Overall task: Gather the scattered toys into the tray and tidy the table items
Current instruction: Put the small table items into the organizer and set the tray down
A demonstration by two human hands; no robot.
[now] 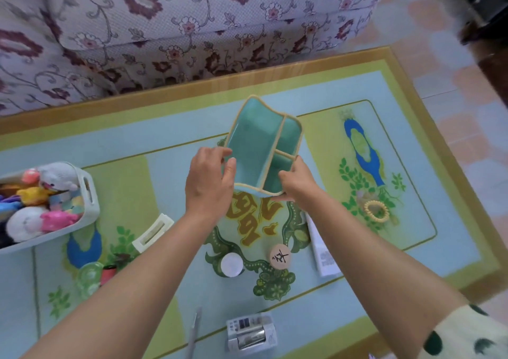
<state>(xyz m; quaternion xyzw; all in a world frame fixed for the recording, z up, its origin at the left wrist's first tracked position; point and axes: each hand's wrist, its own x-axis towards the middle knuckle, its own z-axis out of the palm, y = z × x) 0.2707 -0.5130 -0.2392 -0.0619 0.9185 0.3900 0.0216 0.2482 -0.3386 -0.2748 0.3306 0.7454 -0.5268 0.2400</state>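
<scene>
From my head camera, I held a teal fabric organizer (261,147) with three compartments above the table (412,194), my left hand (209,185) pinching its left rim, my right hand (298,181) gripping its near corner. The white tray (90,194), full of toys (41,207), sat at the table's left edge.

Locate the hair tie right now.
In the head view, the hair tie lies on the table's right side, beyond the right forearm, just below the blue print.
</scene>
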